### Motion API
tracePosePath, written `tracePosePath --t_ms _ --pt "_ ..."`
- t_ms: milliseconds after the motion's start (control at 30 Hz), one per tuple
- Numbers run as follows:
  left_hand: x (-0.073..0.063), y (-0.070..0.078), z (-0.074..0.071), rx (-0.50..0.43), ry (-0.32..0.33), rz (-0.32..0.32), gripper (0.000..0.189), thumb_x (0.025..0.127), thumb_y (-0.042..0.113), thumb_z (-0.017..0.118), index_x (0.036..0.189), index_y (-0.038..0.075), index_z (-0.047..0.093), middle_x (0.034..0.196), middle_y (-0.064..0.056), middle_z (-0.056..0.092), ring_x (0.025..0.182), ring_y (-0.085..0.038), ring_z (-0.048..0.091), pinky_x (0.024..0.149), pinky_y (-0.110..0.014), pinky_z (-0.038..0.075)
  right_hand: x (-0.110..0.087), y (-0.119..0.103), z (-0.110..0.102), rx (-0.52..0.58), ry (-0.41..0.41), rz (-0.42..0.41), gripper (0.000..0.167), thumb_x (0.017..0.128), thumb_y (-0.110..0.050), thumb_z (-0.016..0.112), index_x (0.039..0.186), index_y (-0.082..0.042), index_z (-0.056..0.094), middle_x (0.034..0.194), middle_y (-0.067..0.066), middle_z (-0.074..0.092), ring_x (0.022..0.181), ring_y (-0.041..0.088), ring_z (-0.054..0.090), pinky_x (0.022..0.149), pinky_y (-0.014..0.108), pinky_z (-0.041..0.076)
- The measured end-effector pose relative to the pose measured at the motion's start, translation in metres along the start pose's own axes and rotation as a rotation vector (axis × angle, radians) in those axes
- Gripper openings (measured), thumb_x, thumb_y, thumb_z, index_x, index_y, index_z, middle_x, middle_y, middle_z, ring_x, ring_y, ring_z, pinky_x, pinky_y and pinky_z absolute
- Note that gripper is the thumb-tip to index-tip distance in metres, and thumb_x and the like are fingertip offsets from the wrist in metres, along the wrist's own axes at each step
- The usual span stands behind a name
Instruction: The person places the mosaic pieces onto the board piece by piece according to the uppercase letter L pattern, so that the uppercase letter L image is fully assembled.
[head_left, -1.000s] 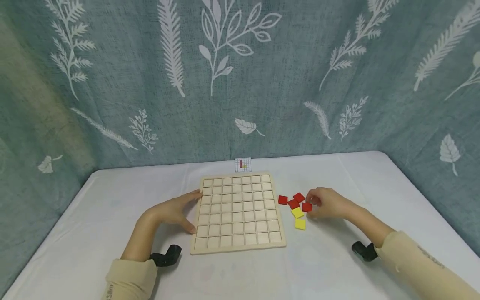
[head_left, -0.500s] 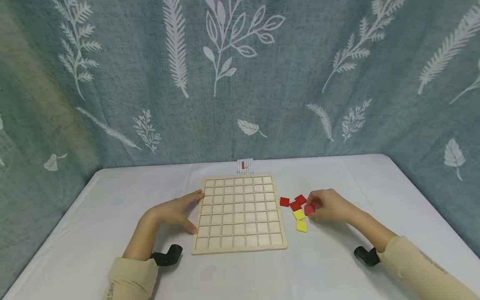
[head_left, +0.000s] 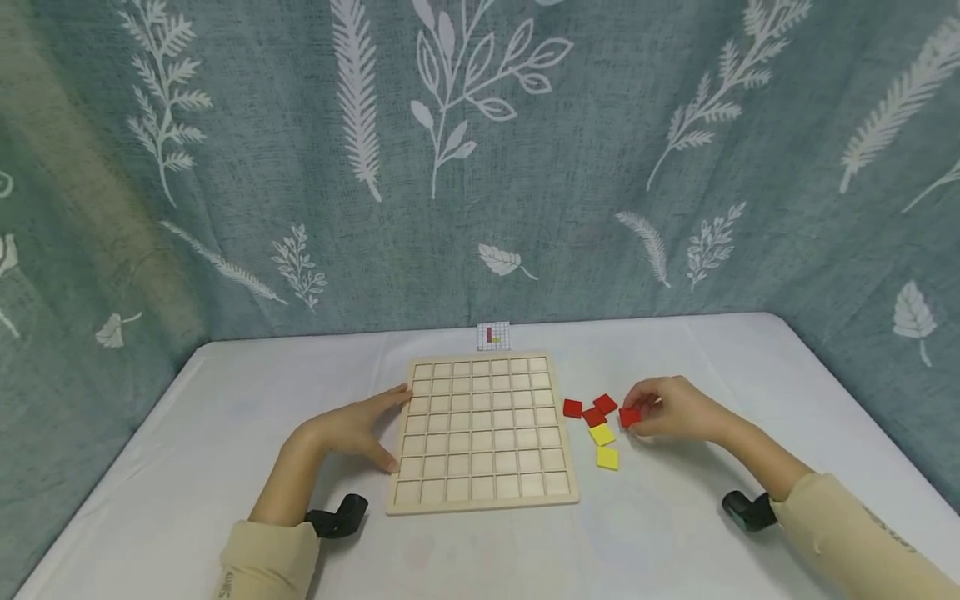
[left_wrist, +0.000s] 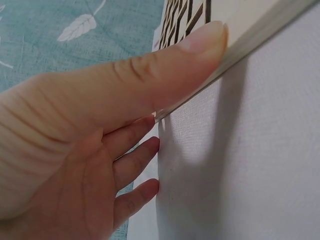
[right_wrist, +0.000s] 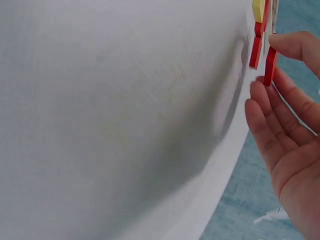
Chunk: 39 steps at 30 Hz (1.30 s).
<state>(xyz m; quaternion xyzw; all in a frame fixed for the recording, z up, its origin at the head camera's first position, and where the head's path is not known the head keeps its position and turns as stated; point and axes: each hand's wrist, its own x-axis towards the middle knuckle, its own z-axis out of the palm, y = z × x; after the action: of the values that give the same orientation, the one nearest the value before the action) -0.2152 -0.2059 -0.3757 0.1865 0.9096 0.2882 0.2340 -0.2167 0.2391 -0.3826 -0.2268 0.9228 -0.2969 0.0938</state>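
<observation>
A square wooden board (head_left: pixel 483 433) with a raised grid lies flat on the table. My left hand (head_left: pixel 348 433) rests at its left edge; the thumb (left_wrist: pixel 205 42) lies on the rim in the left wrist view, the fingers spread toward the far corner. To the right of the board, my right hand (head_left: pixel 678 408) pinches a red square tile (right_wrist: pixel 270 66) between thumb and fingertips, just above the table. Beside it lie three more red tiles (head_left: pixel 572 408) and two yellow tiles (head_left: pixel 602 435), loosely grouped.
A small card (head_left: pixel 493 336) printed with a grid and red and yellow marks stands behind the board. A white cloth (head_left: pixel 465 554) covers the table. A green leaf-patterned curtain (head_left: pixel 375 275) hangs along the back and sides.
The right hand has closed its fingers on a red tile, lifted it and drawn it slightly right, away from the other tiles. The left hand stays at the board's edge. The head view shifts slightly.
</observation>
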Motion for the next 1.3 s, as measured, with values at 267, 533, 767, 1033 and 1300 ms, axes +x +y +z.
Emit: tracePosePath --t_ms 267,533,767,1033,1300 --pt "0.000 -0.003 -0.001 0.001 0.007 -0.001 0.103 0.061 0.018 0.084 0.144 0.000 0.025 0.152 -0.021 0.012 0.137 -0.043 0.011 0.108 -0.058 0.015 0.005 -0.001 -0.004 0.002 -0.002 -0.064 0.023 0.075 -0.014 0.073 0.095 -0.006 0.065 0.084 -0.003 0.062 0.074 0.010 0.053 0.065 0.023 0.050" --pt "0.000 -0.007 0.001 -0.022 0.008 -0.011 0.103 0.060 0.015 0.085 0.144 0.001 0.026 0.153 -0.020 0.011 0.138 -0.043 0.010 0.108 -0.057 0.015 0.009 -0.005 -0.004 0.006 -0.026 -0.120 0.023 0.077 -0.016 0.073 0.095 -0.006 0.065 0.089 -0.003 0.065 0.075 0.009 0.055 0.072 0.026 0.051" --pt "0.000 -0.006 0.003 -0.034 -0.001 -0.012 0.104 0.060 0.014 0.084 0.144 0.000 0.026 0.153 -0.019 0.011 0.138 -0.042 0.010 0.109 -0.056 0.013 0.016 -0.010 -0.001 0.016 -0.031 -0.149 0.021 0.077 -0.014 0.072 0.095 -0.006 0.065 0.089 -0.001 0.065 0.076 0.010 0.057 0.075 0.028 0.052" --pt "-0.001 -0.002 -0.002 0.013 0.011 0.001 0.102 0.061 0.016 0.084 0.144 0.000 0.026 0.153 -0.018 0.012 0.139 -0.040 0.010 0.109 -0.056 0.014 0.037 -0.018 0.004 0.011 0.008 -0.195 0.019 0.077 -0.014 0.072 0.094 -0.008 0.065 0.087 -0.004 0.065 0.077 0.010 0.060 0.074 0.030 0.053" --pt "0.000 -0.004 -0.001 0.003 -0.011 0.009 0.102 0.062 0.017 0.083 0.144 0.000 0.025 0.153 -0.019 0.011 0.138 -0.041 0.009 0.109 -0.056 0.013 0.062 -0.041 0.015 0.058 0.003 -0.242 0.022 0.076 -0.010 0.071 0.096 -0.004 0.066 0.091 0.002 0.066 0.079 0.014 0.060 0.075 0.030 0.053"
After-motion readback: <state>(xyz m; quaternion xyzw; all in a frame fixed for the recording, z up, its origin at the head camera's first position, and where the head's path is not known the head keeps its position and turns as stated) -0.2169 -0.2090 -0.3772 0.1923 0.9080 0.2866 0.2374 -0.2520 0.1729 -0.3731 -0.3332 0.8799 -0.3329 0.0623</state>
